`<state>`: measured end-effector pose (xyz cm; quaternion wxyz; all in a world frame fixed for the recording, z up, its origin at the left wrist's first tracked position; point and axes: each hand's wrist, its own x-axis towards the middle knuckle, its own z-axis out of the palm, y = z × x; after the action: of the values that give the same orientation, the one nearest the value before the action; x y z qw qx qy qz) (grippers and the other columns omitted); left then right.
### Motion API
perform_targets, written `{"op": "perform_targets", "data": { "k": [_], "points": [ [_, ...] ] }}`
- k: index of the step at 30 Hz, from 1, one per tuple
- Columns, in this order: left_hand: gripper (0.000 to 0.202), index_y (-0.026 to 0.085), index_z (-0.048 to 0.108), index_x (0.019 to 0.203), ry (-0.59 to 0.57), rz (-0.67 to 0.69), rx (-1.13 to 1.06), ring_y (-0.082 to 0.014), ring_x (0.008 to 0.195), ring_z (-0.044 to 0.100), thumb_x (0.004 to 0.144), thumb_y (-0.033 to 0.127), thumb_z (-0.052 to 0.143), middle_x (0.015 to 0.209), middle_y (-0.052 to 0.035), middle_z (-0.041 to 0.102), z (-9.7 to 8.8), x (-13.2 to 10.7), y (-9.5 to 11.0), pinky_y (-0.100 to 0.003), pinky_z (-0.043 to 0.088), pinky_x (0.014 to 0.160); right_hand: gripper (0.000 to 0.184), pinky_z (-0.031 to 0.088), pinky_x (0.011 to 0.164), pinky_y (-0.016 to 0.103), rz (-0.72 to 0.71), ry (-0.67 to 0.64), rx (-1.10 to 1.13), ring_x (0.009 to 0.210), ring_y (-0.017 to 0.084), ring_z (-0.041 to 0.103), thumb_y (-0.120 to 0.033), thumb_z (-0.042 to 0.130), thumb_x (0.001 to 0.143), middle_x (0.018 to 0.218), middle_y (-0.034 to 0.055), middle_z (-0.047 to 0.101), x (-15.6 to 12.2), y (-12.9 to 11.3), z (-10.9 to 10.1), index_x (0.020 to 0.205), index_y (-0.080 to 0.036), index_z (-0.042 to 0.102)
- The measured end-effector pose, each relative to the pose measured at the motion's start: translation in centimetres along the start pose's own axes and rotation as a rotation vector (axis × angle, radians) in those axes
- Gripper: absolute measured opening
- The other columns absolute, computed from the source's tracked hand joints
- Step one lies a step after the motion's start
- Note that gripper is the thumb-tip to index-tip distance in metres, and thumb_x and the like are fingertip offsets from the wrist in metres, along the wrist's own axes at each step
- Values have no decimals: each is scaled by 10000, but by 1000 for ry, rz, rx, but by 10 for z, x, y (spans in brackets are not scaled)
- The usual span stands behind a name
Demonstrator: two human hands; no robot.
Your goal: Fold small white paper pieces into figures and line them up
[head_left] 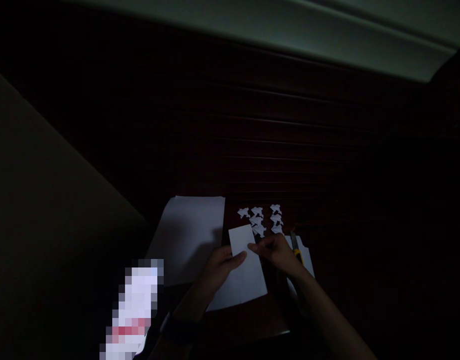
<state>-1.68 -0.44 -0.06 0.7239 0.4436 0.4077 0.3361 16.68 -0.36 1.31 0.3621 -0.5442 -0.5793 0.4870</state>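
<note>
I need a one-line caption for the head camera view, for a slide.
In dim light, left hand and right hand hold a white paper strip near small folded paper pieces.

The single view comes from a head-worn camera set above the person's own forearms, facing forward and down. It looks onto a dark brown wooden tabletop (pixel 252 320) in the lower centre. The left hand (pixel 218 267) and right hand (pixel 277 252) appear at arm's length, at a white rectangular paper sheet (pixel 252 285). A dark slatted wooden panel (pixel 290 140) and a pale wall strip (pixel 327 35) lie farther off, in the upper half.
</note>
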Motion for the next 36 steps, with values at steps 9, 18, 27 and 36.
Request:
{"op": "perform_targets", "data": {
  "k": [9,18,27,36],
  "points": [
    [337,102,695,884,26,-75,4,-243,755,661,726,397,656,874,-122,714,-4,-2,4,-339,486,697,395,354,468,214,70,-116,119,441,96,480,-474,631,733,485,-4,578,0,1,-1,513,-147,606],
    [336,112,695,899,66,-12,-29,-232,731,664,701,383,679,855,-113,720,-7,-1,8,-331,491,684,391,305,437,209,110,-108,103,422,84,436,-472,652,707,460,-22,549,0,3,3,494,-149,595],
    [319,100,691,835,147,-40,9,-221,647,649,685,381,686,766,-99,716,-9,-7,24,-313,481,611,371,294,428,211,135,-138,152,399,77,421,-444,691,673,425,-30,524,-2,4,8,478,-141,602],
    [277,123,714,811,232,-95,127,-224,650,649,682,365,672,756,-87,725,-14,-7,20,-304,468,607,336,387,402,215,349,-207,492,402,109,527,-423,689,679,469,16,597,-2,11,13,566,-111,635]
  ]
}}
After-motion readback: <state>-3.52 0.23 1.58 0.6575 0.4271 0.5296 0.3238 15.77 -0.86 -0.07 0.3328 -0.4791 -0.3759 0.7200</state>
